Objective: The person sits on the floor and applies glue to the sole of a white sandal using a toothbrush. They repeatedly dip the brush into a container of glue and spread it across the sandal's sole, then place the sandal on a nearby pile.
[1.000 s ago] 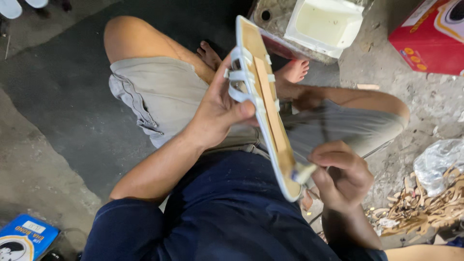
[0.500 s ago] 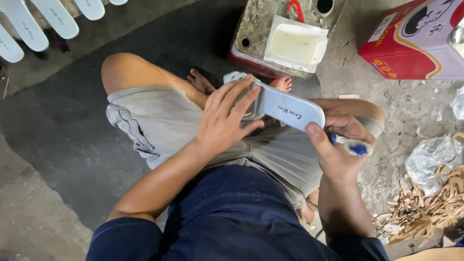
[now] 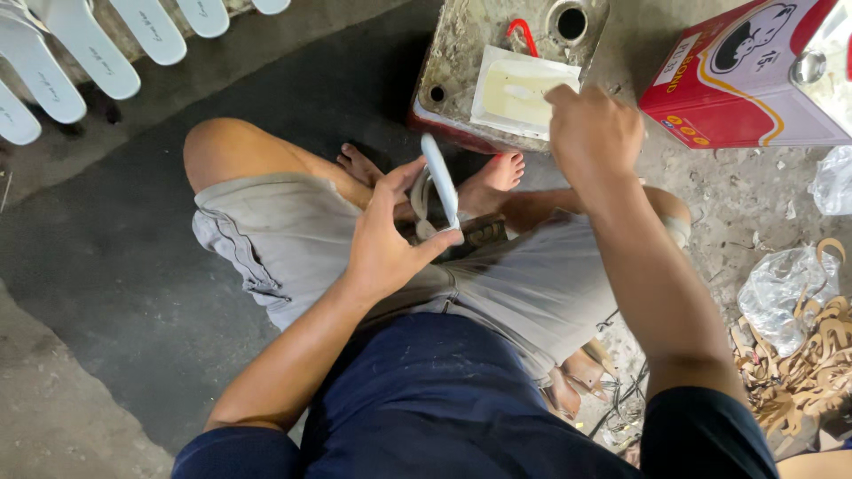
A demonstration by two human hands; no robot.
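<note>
Since half a second ago the right hand [image 3: 593,133] has left the white sandal sole [image 3: 441,180] and reached to the shallow glue tray [image 3: 524,89] on the tin, fingers clenched, apparently loading adhesive. The left hand [image 3: 388,239] grips the sole edge-on above the lap; spreading glue probably follows.

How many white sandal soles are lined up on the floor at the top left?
5: a row along the top-left edge, from the leftmost sole, next, middle, fourth, to the fifth. All are cut off by the frame; more may lie outside it.
</note>
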